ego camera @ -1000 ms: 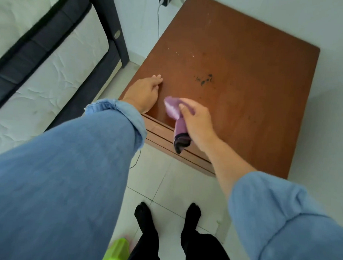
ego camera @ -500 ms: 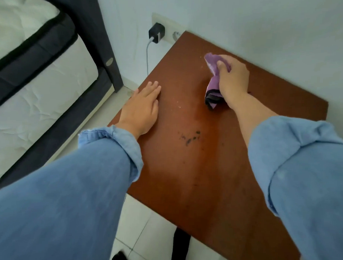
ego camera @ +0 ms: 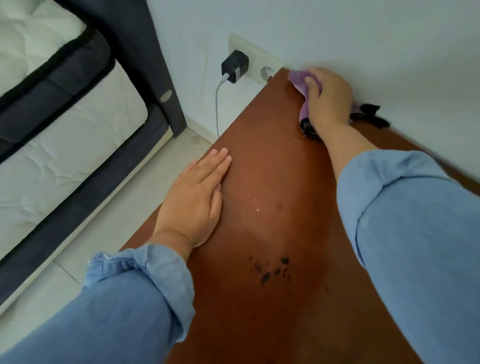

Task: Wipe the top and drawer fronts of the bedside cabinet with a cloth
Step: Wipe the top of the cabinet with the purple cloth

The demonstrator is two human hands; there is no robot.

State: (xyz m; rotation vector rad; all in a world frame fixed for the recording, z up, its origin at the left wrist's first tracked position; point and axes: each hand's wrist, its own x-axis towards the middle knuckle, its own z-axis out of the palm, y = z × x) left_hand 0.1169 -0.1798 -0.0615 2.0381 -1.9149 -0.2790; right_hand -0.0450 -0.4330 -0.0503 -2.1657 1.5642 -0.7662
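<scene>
- Your right hand (ego camera: 328, 103) curls its fingers around a crumpled purple cloth with a dark edge (ego camera: 299, 83) and presses it onto the far corner of the reddish-brown wooden bedside cabinet top (ego camera: 274, 183), right against the white wall (ego camera: 347, 27).
- The cloth shows at both sides of that hand: a purple fold ahead of the knuckles, a dark end below the wrist, and a dark tail lying along the wall.
- Your left hand (ego camera: 192, 199) lies flat, fingers straight and together, palm down on the cabinet top near its left edge, holding nothing.
- The two hands are well apart, with the cloth at the far end of the top and the flat hand nearer to you.
- Pale crumbs (ego camera: 255, 208) sit just beside the left hand; a cluster of black smudges (ego camera: 274, 270) marks the wood nearer to you, between your blue denim sleeves (ego camera: 421, 242).
- To the left stand a black charger (ego camera: 234, 66) in a cream wall socket (ego camera: 254, 55), a white quilted mattress (ego camera: 57, 148) and a pale tiled floor (ego camera: 101, 231).
</scene>
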